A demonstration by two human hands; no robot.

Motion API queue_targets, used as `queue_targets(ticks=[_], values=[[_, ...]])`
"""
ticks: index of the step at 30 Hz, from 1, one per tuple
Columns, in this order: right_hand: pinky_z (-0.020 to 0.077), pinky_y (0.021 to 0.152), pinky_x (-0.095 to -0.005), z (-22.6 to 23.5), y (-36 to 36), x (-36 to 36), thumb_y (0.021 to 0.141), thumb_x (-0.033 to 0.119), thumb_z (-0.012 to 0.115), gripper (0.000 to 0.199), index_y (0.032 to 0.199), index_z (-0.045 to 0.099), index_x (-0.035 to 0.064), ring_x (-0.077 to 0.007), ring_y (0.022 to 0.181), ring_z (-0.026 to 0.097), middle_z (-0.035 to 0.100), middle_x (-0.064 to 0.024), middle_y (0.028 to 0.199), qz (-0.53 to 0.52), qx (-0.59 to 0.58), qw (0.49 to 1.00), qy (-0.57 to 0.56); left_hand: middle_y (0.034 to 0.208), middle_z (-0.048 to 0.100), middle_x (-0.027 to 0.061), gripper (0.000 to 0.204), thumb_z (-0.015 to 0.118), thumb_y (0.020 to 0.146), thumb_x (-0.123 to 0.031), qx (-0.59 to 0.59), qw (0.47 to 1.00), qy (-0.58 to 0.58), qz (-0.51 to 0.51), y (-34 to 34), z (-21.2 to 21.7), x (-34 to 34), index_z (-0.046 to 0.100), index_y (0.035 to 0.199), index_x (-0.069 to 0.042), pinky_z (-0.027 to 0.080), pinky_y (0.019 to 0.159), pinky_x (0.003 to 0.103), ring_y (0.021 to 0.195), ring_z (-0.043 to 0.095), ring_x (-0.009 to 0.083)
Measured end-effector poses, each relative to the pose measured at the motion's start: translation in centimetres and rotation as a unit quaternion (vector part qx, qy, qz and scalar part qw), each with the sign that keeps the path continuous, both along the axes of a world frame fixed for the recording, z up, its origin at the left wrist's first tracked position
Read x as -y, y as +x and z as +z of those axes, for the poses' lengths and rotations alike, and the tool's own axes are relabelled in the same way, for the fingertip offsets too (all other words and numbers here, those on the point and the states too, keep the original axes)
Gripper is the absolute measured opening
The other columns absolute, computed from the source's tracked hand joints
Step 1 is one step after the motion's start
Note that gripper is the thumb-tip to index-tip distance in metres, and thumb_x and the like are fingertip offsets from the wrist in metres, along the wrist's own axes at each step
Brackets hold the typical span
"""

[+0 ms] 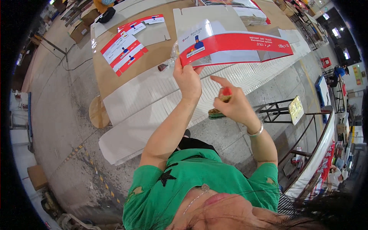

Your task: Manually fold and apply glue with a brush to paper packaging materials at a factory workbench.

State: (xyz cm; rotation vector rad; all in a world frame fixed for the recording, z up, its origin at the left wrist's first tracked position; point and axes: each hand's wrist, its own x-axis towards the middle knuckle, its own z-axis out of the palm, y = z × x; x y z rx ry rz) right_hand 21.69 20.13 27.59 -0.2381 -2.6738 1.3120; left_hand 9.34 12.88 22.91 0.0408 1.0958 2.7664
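Observation:
My left hand (188, 82) grips the lower left corner of a red-and-white printed carton (230, 43), raised above the table. The carton is partly unfolded, with gaps showing between its panels. To the right and below it, my right hand (237, 105) curls round a small tool (216, 113) with a red end and a tan-and-green part. What kind of tool it is stays unclear, since my fingers cover its middle. My right index finger points out toward the carton, apart from it. Under both hands lie long overlapping rows of white card blanks (149, 92).
Flat printed cartons (124, 51) lie on the brown table covering (109, 82) at left. Behind the raised carton are a grey-white board (184, 19) and a stack of printed sheets (253, 17). A round stool (99, 112) stands left, a square-topped stool (296, 110) right.

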Motion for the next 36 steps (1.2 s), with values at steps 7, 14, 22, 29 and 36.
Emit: queue_targets(ticks=[7, 14, 22, 29, 36], values=[[0.0386, 0.051, -0.0225, -1.1, 1.2, -1.1, 0.073, 0.001, 0.056, 0.049, 0.122, 0.051, 0.0038, -0.0054, 0.052, 0.043, 0.047, 0.002, 0.056, -0.079, 0.044, 0.995, -0.04, 0.109, 0.055, 0.0138, 0.028, 0.039, 0.089, -0.005, 0.065, 0.996, 0.006, 0.063, -4.3, -4.7, 3.8, 0.047, 0.114, 0.004, 0.054, 0.079, 0.035, 0.097, 0.059, 0.0228], [0.0342, 0.05, -0.0187, -3.0, 0.8, -1.9, 0.074, -0.002, 0.053, 0.047, 0.121, 0.05, -0.0005, -0.0013, 0.054, 0.039, 0.044, 0.0051, 0.058, -0.128, 0.064, 0.986, -0.084, 0.12, 0.047, 0.0208, 0.031, 0.034, 0.092, -0.007, 0.125, 0.981, 0.046, 0.14, -10.4, -9.7, 11.2, 0.041, 0.119, 0.006, 0.049, 0.089, 0.047, 0.109, 0.051, 0.0361], [0.033, 0.05, -0.0176, -3.1, -1.0, -0.7, 0.074, -0.004, 0.051, 0.047, 0.121, 0.05, -0.0027, -0.0009, 0.053, 0.038, 0.043, 0.0063, 0.057, -0.109, 0.045, 0.99, -0.072, 0.124, 0.044, 0.0215, 0.033, 0.029, 0.094, -0.007, 0.071, 0.959, 0.056, 0.269, -15.7, -7.8, 18.9, 0.037, 0.124, 0.007, 0.046, 0.094, 0.051, 0.112, 0.049, 0.0356], [0.0317, 0.05, -0.0165, -3.2, -1.6, -0.4, 0.076, -0.005, 0.051, 0.047, 0.122, 0.049, -0.0005, -0.0006, 0.054, 0.04, 0.048, 0.0056, 0.061, -0.146, 0.032, 0.987, -0.052, 0.126, 0.043, 0.0216, 0.035, 0.028, 0.093, -0.005, 0.079, 0.951, 0.212, 0.211, -21.0, -9.1, 25.8, 0.036, 0.126, 0.005, 0.045, 0.096, 0.051, 0.113, 0.049, 0.0362], [0.0392, 0.056, -0.0158, -1.0, -1.5, -2.0, 0.077, -0.005, 0.049, 0.047, 0.124, 0.047, -0.0017, -0.0041, 0.061, 0.05, 0.05, 0.0033, 0.066, -0.206, 0.024, 0.976, -0.059, 0.125, 0.045, 0.0207, 0.037, 0.029, 0.091, 0.001, 0.003, 0.981, 0.136, 0.141, -25.6, -6.2, 20.4, 0.036, 0.127, 0.0, 0.047, 0.093, 0.052, 0.111, 0.05, 0.0383]])
